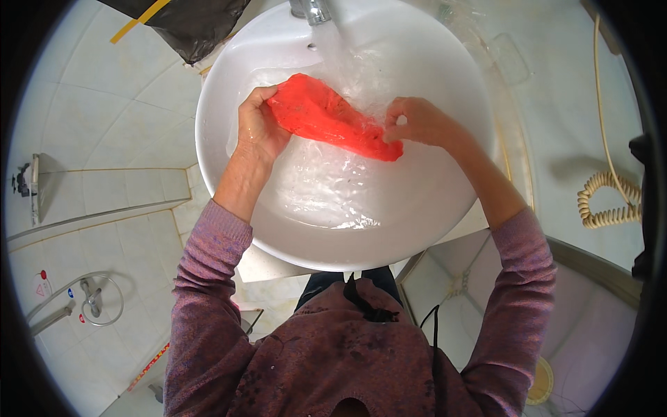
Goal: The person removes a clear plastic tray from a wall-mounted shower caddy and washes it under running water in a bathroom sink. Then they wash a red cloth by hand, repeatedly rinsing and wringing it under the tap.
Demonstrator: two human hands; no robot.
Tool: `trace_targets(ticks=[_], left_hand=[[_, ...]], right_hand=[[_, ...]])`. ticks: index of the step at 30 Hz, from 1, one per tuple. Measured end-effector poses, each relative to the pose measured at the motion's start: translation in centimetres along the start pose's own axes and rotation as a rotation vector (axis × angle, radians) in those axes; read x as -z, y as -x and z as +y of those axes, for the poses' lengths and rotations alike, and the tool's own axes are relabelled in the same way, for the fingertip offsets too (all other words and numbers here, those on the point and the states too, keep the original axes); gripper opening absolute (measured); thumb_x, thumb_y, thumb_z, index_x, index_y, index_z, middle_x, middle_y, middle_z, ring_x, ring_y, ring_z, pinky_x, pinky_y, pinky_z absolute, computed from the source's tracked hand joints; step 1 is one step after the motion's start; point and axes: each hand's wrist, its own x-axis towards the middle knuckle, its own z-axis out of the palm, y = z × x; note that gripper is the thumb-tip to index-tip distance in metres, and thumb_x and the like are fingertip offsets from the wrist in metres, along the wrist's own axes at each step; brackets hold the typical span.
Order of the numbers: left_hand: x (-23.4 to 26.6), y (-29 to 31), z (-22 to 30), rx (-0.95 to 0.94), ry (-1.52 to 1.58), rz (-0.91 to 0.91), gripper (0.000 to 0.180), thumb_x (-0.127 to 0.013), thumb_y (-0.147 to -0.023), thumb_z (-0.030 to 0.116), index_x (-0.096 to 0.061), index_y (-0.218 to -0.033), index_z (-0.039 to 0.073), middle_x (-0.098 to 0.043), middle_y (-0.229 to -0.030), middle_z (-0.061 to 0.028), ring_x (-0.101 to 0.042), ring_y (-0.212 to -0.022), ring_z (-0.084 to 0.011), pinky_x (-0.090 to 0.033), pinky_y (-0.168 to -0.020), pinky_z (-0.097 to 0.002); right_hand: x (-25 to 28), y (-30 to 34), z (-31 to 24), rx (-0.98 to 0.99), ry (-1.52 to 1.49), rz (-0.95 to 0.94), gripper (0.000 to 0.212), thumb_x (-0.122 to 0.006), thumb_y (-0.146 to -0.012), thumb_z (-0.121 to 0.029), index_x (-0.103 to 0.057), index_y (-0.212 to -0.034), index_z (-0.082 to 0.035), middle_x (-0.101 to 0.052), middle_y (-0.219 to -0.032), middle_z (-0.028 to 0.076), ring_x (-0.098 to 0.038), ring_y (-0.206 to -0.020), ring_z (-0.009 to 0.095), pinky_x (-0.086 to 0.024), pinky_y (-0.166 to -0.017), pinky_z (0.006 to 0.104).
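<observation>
Occupying the upper middle of the frame, a white washbasin [347, 251] is partly filled with water [319, 187]. A soft red article [323, 115] is held at its centre, the left end gripped by the left hand [260, 126]. The right hand [420, 122] is curled at the right end; whether its fingers [397, 106] are pinching cannot be told.

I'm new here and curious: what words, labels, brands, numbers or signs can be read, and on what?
No text can be read.
Wall sticker: triangle sign, any writing too small.
Blue tag: too small.
Red-and-yellow strip: too small and blurred.
Red item: no lettering visible.
</observation>
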Motion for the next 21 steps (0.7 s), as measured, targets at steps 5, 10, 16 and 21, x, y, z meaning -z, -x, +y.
trace_targets(ticks=[5, 10, 16, 21], left_hand=[[0.1, 0.2, -0.2, 0.105, 0.059, -0.161, 0.044, -0.05, -0.078, 0.021, -0.052, -0.112, -0.007, -0.055, -0.114, -0.0177, -0.051, -0.107, -0.0302, -0.037, -0.097, -0.0421], [0.2, 0.2, -0.1, 0.122, 0.042, -0.215, 0.045, -0.052, -0.076, 0.019, -0.051, -0.112, -0.008, -0.055, -0.114, -0.0173, -0.052, -0.106, -0.0301, -0.038, -0.095, -0.0414], [-0.3, 0.3, -0.1, 0.029, -0.241, -0.092, 0.032, -0.049, -0.077, 0.011, -0.051, -0.105, -0.002, -0.057, -0.102, -0.0133, -0.056, -0.095, -0.024, -0.046, -0.086, -0.0355], [-0.8, 0.6, -0.3, -0.01, -0.401, -0.046, 0.027, -0.052, -0.078, 0.011, -0.051, -0.103, 0.0, -0.057, -0.098, -0.0108, -0.057, -0.09, -0.021, -0.046, -0.084, -0.0334]], right_hand=[[-1.8, -2.4, -1.7, 0.064, -0.441, 0.293, 0.033, -0.067, -0.072, -0.018, -0.059, -0.095, 0.004, -0.061, -0.099, 0.012, -0.057, -0.09, 0.021, -0.044, -0.077, 0.0341], [-3.1, -4.0, -2.0, 0.116, -0.547, 0.126, 0.028, -0.064, -0.074, -0.017, -0.058, -0.092, 0.004, -0.06, -0.081, 0.008, -0.056, -0.079, 0.016, -0.044, -0.072, 0.0314], [-1.7, -3.3, -1.3, 0.01, -0.853, 0.201, 0.02, -0.057, -0.08, -0.017, -0.058, -0.08, 0.003, -0.058, -0.076, 0.007, -0.055, -0.073, 0.015, -0.044, -0.069, 0.0301], [-1.2, -3.1, -1.1, -0.093, -1.082, 0.362, 0.02, -0.052, -0.086, -0.017, -0.057, -0.081, 0.001, -0.057, -0.079, 0.006, -0.053, -0.071, 0.016, -0.045, -0.071, 0.0305]])
